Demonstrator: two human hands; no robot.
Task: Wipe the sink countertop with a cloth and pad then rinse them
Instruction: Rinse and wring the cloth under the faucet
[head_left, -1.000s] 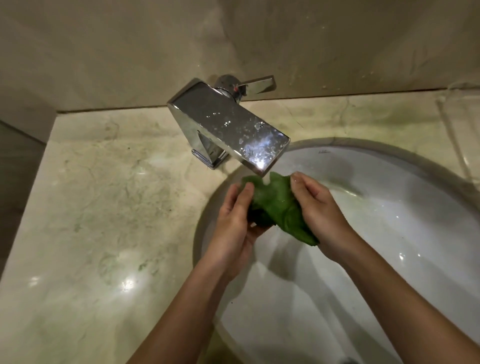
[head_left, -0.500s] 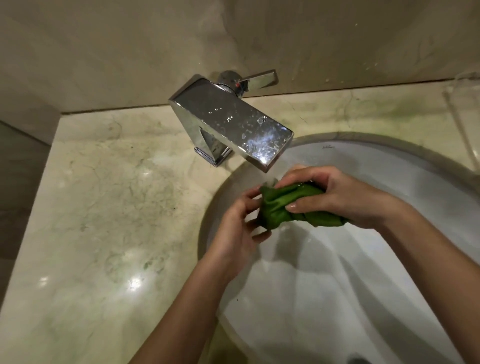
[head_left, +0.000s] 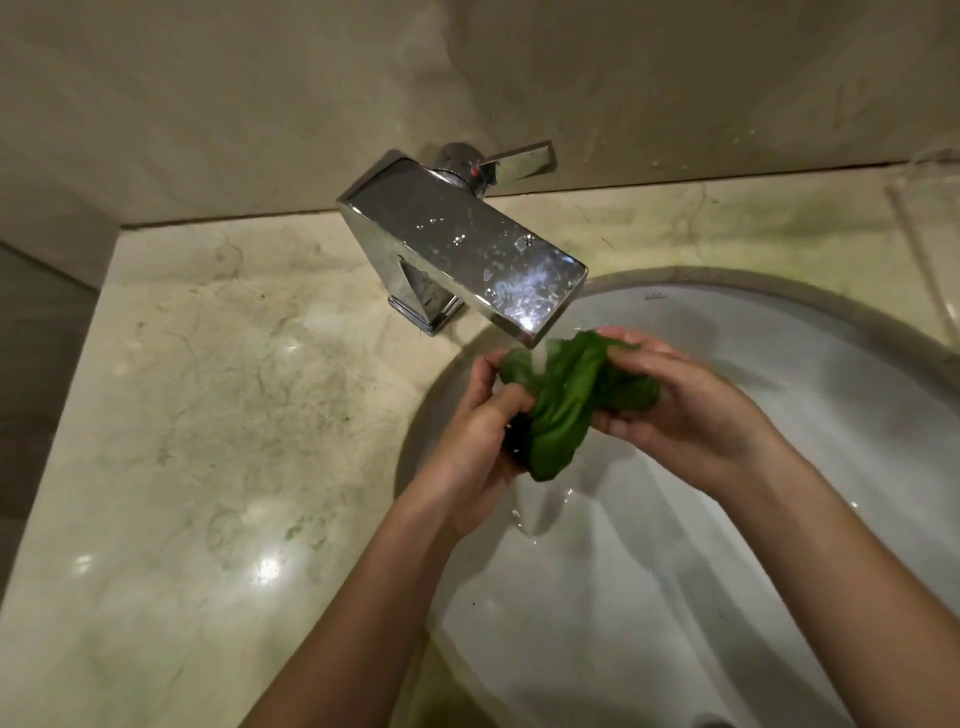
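A wet green cloth (head_left: 563, 410) hangs bunched between both hands, under the spout of the chrome faucet (head_left: 462, 249). Water runs from the spout onto the cloth and drips into the white sink basin (head_left: 779, 519). My left hand (head_left: 478, 441) grips the cloth's left side, with something dark tucked against the palm. My right hand (head_left: 680, 410) grips the cloth's right side, fingers curled over the top. No pad can be told apart.
The beige marble countertop (head_left: 208, 441) spreads left of the basin and behind it to the wall. The faucet lever (head_left: 514, 161) points right. A clear object (head_left: 930, 249) stands at the far right edge.
The cloth has been spread out lengthwise between the hands; my right hand has shifted rightward and my left hand has closed round the left end. Water now falls off the cloth.
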